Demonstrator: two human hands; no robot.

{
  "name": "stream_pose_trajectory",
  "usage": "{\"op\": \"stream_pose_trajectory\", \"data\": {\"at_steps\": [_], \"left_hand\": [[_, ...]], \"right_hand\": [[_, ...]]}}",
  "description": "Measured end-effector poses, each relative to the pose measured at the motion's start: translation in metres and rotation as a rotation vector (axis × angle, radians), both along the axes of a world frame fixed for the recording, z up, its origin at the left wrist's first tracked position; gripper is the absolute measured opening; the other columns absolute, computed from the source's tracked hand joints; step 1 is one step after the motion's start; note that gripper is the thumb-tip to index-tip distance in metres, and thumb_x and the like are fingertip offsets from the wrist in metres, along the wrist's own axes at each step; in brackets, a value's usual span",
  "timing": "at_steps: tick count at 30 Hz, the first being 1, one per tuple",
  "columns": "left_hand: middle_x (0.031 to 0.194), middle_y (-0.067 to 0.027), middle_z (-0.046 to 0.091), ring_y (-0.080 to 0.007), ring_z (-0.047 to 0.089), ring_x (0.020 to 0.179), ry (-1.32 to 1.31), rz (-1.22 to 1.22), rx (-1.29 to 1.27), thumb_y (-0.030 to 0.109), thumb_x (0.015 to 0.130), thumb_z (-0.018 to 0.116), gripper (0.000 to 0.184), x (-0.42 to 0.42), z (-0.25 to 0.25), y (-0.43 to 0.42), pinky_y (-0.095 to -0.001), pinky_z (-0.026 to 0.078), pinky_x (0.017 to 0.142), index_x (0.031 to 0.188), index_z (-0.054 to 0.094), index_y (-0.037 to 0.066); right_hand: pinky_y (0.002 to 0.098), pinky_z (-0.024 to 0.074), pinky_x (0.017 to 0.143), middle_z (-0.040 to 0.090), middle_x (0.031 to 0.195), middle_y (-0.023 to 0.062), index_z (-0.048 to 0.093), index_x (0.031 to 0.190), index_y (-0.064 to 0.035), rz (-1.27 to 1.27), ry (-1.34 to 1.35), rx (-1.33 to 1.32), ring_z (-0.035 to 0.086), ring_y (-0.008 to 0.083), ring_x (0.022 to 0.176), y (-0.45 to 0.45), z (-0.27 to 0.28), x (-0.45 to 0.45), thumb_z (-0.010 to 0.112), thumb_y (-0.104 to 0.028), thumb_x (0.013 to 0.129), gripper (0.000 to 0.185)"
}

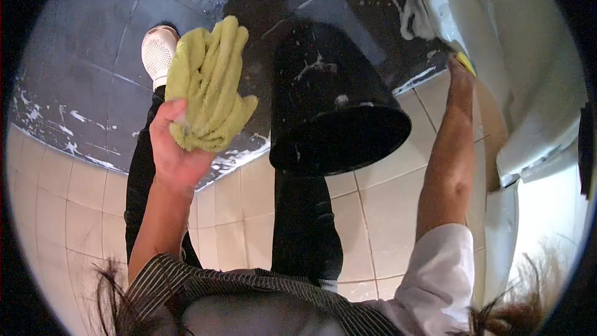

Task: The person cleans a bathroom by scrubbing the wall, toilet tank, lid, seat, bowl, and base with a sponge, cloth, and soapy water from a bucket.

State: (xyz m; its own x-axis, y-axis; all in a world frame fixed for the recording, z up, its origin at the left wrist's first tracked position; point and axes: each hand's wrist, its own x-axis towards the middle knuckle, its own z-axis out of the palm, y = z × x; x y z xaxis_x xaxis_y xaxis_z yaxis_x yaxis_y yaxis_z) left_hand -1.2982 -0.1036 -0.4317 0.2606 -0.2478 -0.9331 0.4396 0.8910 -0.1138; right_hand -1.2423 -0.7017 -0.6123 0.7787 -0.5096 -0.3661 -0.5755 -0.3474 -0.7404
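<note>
My left hand [176, 149] is wrapped round a bunched yellow-green towel [208, 87], held up above the dark tiles. The towel looks like thick terry cloth, folded over several times. At the far right, my right arm stretches out to the foot of a white fixture [541, 87]. My right hand [458, 67] is closed there on what looks like a yellow sponge [466, 63], of which only a small edge shows. Between my arms is a black bucket [339, 87], its dark opening facing me and foam smeared on its side.
Dark floor tiles [81, 81] carry streaks of white foam [413, 12] and a wet shine at the top. Beige tiles [398, 211] lie on the near side. A light shoe [160, 53] stands left of the towel, and black trouser legs [305, 230] show below.
</note>
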Motion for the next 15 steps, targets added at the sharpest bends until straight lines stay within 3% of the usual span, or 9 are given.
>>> {"op": "stream_pose_trajectory", "data": {"at_steps": [4, 6, 15], "left_hand": [[0.127, -0.0120, 0.046, -0.0288, 0.045, 0.115, 0.019, -0.002, -0.021, 0.020, 0.074, 0.053, 0.057, -0.003, -0.001, 0.007, -0.0434, 0.033, 0.099, 0.127, 0.040, 0.005], [0.127, -0.0122, 0.046, -0.0291, 0.045, 0.116, 0.010, -0.004, -0.021, 0.019, 0.074, 0.053, 0.056, -0.003, -0.001, 0.007, -0.0436, 0.033, 0.099, 0.127, 0.040, 0.004], [0.127, -0.0131, 0.046, -0.0300, 0.046, 0.114, 0.024, -0.021, 0.022, 0.023, 0.071, 0.055, 0.061, 0.003, 0.001, 0.012, -0.0436, 0.035, 0.098, 0.127, 0.040, 0.004]], "right_hand": [[0.0415, 0.0443, 0.083, 0.057, 0.102, 0.0133, 0.057, 0.099, -0.0036, -0.101, -0.126, -0.110, 0.056, 0.0303, 0.092, -0.002, 0.084, -0.016, 0.053, -0.029, 0.080, 0.032], [0.0412, 0.0444, 0.082, 0.057, 0.101, 0.0132, 0.057, 0.098, -0.0038, -0.088, -0.127, -0.224, 0.056, 0.0301, 0.091, -0.002, 0.096, -0.021, 0.053, -0.028, 0.079, 0.031], [0.0402, 0.0451, 0.078, 0.058, 0.095, 0.0128, 0.059, 0.093, -0.0046, 0.510, 0.295, -0.761, 0.056, 0.0290, 0.089, 0.054, -0.075, 0.013, 0.054, -0.025, 0.078, 0.026]]}}
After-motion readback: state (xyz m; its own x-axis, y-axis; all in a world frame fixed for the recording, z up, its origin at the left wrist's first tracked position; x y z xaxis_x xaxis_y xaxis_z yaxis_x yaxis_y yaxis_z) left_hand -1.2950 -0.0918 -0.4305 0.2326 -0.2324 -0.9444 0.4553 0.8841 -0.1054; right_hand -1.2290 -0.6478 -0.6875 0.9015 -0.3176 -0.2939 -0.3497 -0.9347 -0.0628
